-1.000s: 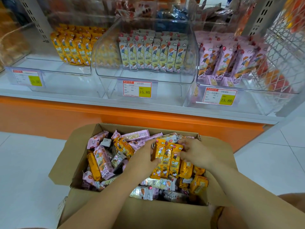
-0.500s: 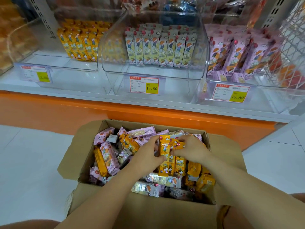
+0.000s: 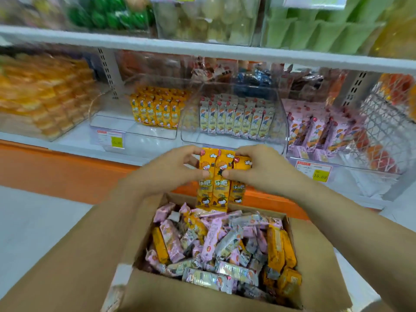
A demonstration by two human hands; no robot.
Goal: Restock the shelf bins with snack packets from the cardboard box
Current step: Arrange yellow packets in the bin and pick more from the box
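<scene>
- Three orange snack packets (image 3: pixel 216 192) are held upright side by side, above the far edge of the cardboard box (image 3: pixel 202 296).
- Their upper halves are pinched between the left hand (image 3: pixel 166 174) and the right hand (image 3: pixel 258 170), fingers curled over the tops, thumbs on the fronts.
- Orange, pink and silver loose packets (image 3: pixel 213 244) are heaped in the box.
- Behind, a clear bin (image 3: pixel 135 131) on the shelf (image 3: pixel 74 145) is stocked with the same orange kind.

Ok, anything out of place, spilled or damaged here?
Nothing stands out. The loose packets lie jumbled, flavours mixed, inside the cardboard box, but none has spilled out. The left hand and right hand hold three orange packets upright and aligned.
</scene>
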